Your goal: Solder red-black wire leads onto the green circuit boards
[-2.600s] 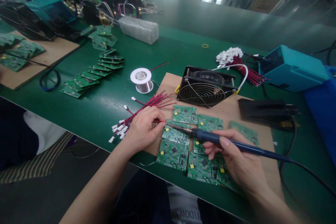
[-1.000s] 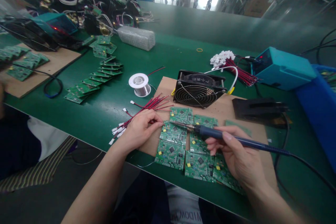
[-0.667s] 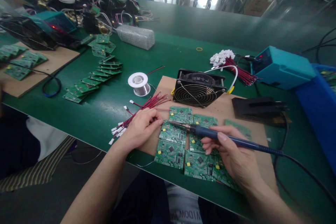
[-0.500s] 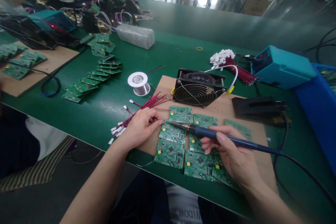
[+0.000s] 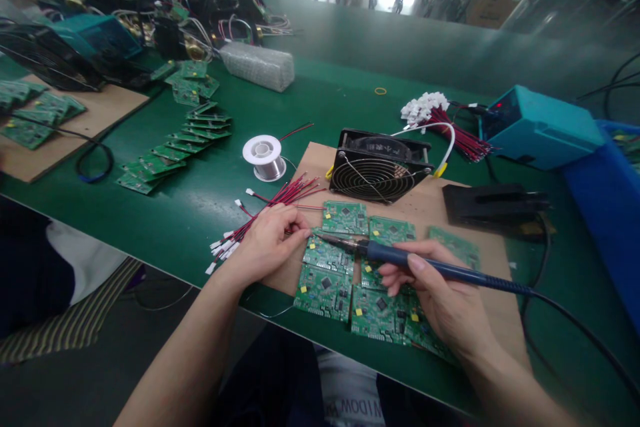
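My right hand [image 5: 443,300] grips a soldering iron [image 5: 395,255] by its blue handle, with the tip pointing left. That tip is at the upper left part of a green circuit board [image 5: 325,255], close to the fingertips of my left hand [image 5: 270,240]. Thumb and forefinger of my left hand are pinched together at the board's left edge; whatever is between them is too small and hidden to make out. Red and black wires [image 5: 285,200] with white connectors lie beside and partly behind this hand. More circuit boards [image 5: 323,290] lie in rows around the iron.
A black fan [image 5: 383,167] stands behind the boards on a brown sheet [image 5: 310,163]. A solder spool [image 5: 263,159] sits left of it. At right are a black iron holder [image 5: 493,207], a teal soldering station [image 5: 540,127] and a blue bin [image 5: 595,213]. Stacked boards [image 5: 173,153] lie left.
The soldering iron and my right hand have shifted very slightly left. My left hand keeps its pinch in the same place.
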Demonstrator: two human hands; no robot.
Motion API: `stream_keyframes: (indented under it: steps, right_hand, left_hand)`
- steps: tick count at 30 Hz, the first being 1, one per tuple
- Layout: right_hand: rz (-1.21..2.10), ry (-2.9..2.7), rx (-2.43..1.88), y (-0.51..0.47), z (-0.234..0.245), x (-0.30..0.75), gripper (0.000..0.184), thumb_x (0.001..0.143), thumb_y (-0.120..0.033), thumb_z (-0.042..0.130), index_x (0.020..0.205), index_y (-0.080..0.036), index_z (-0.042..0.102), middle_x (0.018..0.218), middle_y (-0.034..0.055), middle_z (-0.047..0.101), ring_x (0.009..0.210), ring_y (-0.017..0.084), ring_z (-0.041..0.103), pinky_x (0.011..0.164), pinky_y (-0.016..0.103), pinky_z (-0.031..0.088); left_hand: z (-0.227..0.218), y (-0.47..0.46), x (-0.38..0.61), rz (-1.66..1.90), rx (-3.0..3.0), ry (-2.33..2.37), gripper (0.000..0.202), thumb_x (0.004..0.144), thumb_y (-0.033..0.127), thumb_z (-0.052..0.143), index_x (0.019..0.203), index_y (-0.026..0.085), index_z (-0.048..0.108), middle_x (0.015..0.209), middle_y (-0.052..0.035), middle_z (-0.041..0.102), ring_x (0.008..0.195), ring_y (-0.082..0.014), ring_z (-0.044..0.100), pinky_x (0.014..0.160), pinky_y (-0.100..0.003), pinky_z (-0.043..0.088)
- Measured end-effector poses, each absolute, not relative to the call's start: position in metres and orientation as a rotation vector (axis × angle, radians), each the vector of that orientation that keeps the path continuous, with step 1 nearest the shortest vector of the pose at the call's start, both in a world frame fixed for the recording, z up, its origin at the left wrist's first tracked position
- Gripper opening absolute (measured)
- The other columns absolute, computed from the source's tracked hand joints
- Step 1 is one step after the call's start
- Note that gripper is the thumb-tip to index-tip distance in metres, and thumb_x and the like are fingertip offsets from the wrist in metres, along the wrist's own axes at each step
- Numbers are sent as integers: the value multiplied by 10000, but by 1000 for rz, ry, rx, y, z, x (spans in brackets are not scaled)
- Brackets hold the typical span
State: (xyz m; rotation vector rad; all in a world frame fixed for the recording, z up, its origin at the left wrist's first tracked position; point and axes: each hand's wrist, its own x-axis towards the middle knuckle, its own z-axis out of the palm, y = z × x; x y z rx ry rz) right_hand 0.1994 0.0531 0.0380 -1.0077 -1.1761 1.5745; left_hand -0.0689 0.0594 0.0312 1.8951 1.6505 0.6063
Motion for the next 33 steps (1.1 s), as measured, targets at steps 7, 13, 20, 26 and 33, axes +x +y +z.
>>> stream_keyframes:
  steps: [7,13,20,26,33]
  right_hand:
    - [1579,-1191,-995,54,37,199,194,900,-351,688,954,-165,672,740,72,745,610,185,711,520,267,612]
    - [1580,-1209,-989,51,36,200,174,909,-334,675,965,-169,675,758,73,748,622,188,712,520,273,616]
    - [1567,-1221,-990,50,36,199,164,911,-320,673,971,-167,677,768,74,748,624,183,711,530,274,619]
    - [1566,-1206,-997,51,35,199,167,907,-330,677,958,-170,677,754,71,747,615,185,708,514,272,615]
    - [1512,-1161,-995,53,40,200,184,883,-353,703,924,-174,686,720,68,747,574,186,704,493,263,598]
  left_hand:
    - [31,60,-69,612,1899,1646,123,875,228,562,761,196,594,786,-12,628,789,-191,557,756,-342,410]
    - [31,60,-70,612,1905,1633,113,861,221,567,756,200,599,769,-7,631,787,-190,559,762,-341,416]
    - [30,60,-70,620,1891,1640,108,853,215,570,750,197,597,767,-9,626,782,-191,559,750,-338,409]
    - [29,60,-69,639,1905,1644,116,861,225,557,758,200,603,780,-13,639,787,-187,564,745,-333,415]
    - [30,59,-69,624,1907,1659,136,866,235,559,738,198,591,757,-9,626,777,-190,561,743,-338,416]
